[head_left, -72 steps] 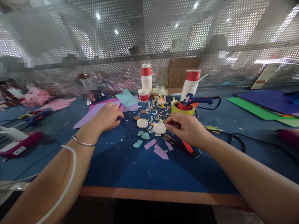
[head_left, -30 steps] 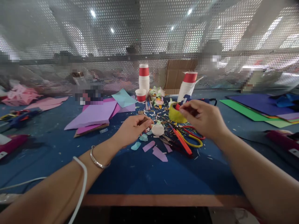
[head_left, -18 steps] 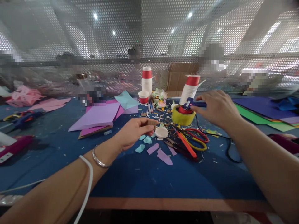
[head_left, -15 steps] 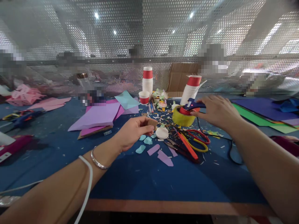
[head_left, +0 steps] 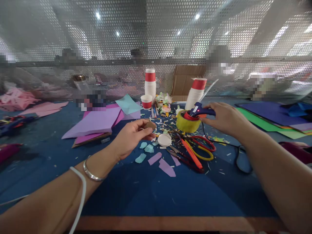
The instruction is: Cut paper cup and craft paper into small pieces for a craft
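Observation:
My left hand (head_left: pixel 130 138) pinches a small piece of brown cardboard (head_left: pixel 150 125) between thumb and fingers, above the littered middle of the table. My right hand (head_left: pixel 223 118) is closed around the handle of a dark blue hot glue gun (head_left: pixel 198 111). The gun's nose end rests in a yellow tape roll (head_left: pixel 187 125). A white paper disc (head_left: pixel 164 140) lies just right of my left fingertips. Teal scraps (head_left: pixel 149 148) and purple paper pieces (head_left: pixel 167 167) lie nearer me. Scissors with red and yellow handles (head_left: pixel 204 151) and an orange-red cutter (head_left: pixel 192 154) lie below the roll.
A stack of paper cups (head_left: pixel 150 86) and a single cup (head_left: pixel 146 103) stand at the back; another stack (head_left: pixel 196 92) leans right. Purple sheets (head_left: pixel 95 122) lie left, blue and green sheets (head_left: pixel 268 113) right. The gun's black cable (head_left: pixel 240 159) trails right. A perforated metal screen (head_left: pixel 117 48) rises behind.
My left hand moved from the purple sheets to the middle and took the cardboard piece. My right hand left the disc, reached the tape roll and closed on the glue gun.

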Demonstrator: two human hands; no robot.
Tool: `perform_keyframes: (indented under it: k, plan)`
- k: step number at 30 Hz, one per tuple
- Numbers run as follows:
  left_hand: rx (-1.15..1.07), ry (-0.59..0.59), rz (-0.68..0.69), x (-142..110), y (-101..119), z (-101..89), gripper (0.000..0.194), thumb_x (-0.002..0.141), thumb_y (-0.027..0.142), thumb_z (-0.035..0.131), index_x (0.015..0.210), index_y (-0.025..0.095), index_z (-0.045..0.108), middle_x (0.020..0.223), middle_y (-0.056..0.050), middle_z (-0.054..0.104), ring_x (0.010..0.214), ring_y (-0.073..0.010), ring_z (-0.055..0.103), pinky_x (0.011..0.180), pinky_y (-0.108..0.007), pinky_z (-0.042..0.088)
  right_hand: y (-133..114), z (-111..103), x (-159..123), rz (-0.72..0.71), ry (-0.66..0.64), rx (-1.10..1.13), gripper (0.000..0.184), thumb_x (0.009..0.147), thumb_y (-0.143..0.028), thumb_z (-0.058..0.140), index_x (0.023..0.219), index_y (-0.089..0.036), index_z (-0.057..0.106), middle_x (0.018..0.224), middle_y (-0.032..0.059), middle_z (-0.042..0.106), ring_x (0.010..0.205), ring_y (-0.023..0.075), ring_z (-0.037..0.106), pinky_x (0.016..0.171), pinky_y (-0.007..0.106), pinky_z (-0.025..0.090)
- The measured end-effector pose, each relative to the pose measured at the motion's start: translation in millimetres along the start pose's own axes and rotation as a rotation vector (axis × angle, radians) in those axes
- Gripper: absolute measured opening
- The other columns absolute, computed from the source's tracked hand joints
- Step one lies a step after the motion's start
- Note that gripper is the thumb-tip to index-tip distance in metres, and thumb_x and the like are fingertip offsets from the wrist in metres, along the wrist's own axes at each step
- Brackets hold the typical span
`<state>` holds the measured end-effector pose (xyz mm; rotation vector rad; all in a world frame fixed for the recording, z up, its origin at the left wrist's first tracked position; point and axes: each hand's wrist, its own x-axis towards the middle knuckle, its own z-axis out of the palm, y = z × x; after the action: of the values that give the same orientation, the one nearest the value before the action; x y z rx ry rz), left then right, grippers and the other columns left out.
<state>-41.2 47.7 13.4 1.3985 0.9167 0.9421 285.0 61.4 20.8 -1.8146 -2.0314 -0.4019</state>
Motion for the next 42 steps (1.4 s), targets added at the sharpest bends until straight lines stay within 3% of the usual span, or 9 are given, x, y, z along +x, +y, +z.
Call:
perform_keyframes:
  k: [10, 15, 18, 21, 25, 29, 35, 42]
  plan:
    - [0.064, -0.004, 0.014, -2, 3, 4.0, 0.018, 0.08, 0.019, 0.071, 0.097, 0.015, 0.065, 0.084, -0.001, 0.067, 0.073, -0.0111, 0.064, 0.07, -0.026, 0.051, 1, -12, 0, 0.243, 0.125, -0.007, 0.047, 0.075, -0.043, 0.066, 0.113, -0.017, 0.068, 0.106, 0.0158, 0.071, 0.097, 0.0321, 0.062, 0.078, 0.039, 0.043]
    - [0.067, -0.007, 0.006, -3, 3, 6.1, 0.023, 0.078, 0.02, 0.072, 0.099, 0.015, 0.064, 0.079, -0.002, 0.069, 0.068, -0.0114, 0.061, 0.069, -0.027, 0.05, -4, -18, -2, 0.33, 0.263, 0.075, 0.044, 0.072, -0.044, 0.068, 0.109, -0.02, 0.071, 0.094, 0.011, 0.071, 0.075, 0.0252, 0.061, 0.07, 0.037, 0.044]
    - [0.037, -0.007, -0.013, -2, 1, 8.4, 0.02, 0.078, 0.019, 0.071, 0.096, 0.015, 0.063, 0.079, -0.003, 0.07, 0.069, -0.0118, 0.062, 0.068, -0.027, 0.05, -12, -19, -4, 0.301, 0.362, 0.088, 0.041, 0.071, -0.041, 0.07, 0.106, -0.02, 0.071, 0.092, 0.0094, 0.071, 0.064, 0.0205, 0.057, 0.069, 0.036, 0.045]
    - [0.009, 0.002, -0.04, -1, -2, 10.9, 0.019, 0.079, 0.017, 0.07, 0.095, 0.015, 0.062, 0.076, -0.003, 0.07, 0.069, -0.0114, 0.064, 0.066, -0.025, 0.049, -21, -18, -7, 0.244, 0.416, 0.103, 0.041, 0.071, -0.04, 0.07, 0.106, -0.019, 0.071, 0.091, 0.0093, 0.071, 0.066, 0.0206, 0.059, 0.071, 0.035, 0.047]
    - [-0.017, -0.007, -0.062, 0, -3, 12.9, 0.019, 0.08, 0.016, 0.069, 0.097, 0.015, 0.06, 0.072, -0.002, 0.07, 0.066, -0.0113, 0.064, 0.065, -0.026, 0.05, -32, -16, -13, 0.125, 0.403, 0.165, 0.038, 0.075, -0.044, 0.067, 0.104, -0.019, 0.069, 0.085, 0.008, 0.071, 0.073, 0.023, 0.064, 0.072, 0.035, 0.049]
    - [-0.034, -0.009, -0.09, 0, -3, 13.5, 0.019, 0.079, 0.015, 0.07, 0.096, 0.015, 0.061, 0.071, -0.002, 0.07, 0.064, -0.0106, 0.063, 0.067, -0.027, 0.051, -45, -15, -21, -0.02, 0.414, 0.207, 0.032, 0.078, -0.044, 0.064, 0.1, -0.021, 0.068, 0.093, 0.0078, 0.073, 0.085, 0.0255, 0.068, 0.077, 0.036, 0.051]
    - [-0.094, 0.004, -0.163, 0, 0, 15.0, 0.019, 0.076, 0.013, 0.071, 0.092, 0.014, 0.061, 0.069, -0.001, 0.069, 0.06, -0.0093, 0.061, 0.068, -0.027, 0.05, -60, -13, -28, -0.102, 0.406, 0.208, 0.028, 0.082, -0.041, 0.063, 0.103, -0.023, 0.067, 0.096, 0.0066, 0.074, 0.085, 0.0246, 0.07, 0.075, 0.034, 0.053]
    - [-0.163, 0.019, -0.189, -1, 2, 17.3, 0.016, 0.075, 0.009, 0.07, 0.088, 0.013, 0.062, 0.068, 0.0, 0.07, 0.056, -0.0073, 0.061, 0.065, -0.025, 0.05, -61, -13, -30, -0.154, 0.42, 0.148, 0.028, 0.085, -0.038, 0.064, 0.104, -0.018, 0.068, 0.096, 0.0075, 0.074, 0.082, 0.0225, 0.071, 0.071, 0.031, 0.052]
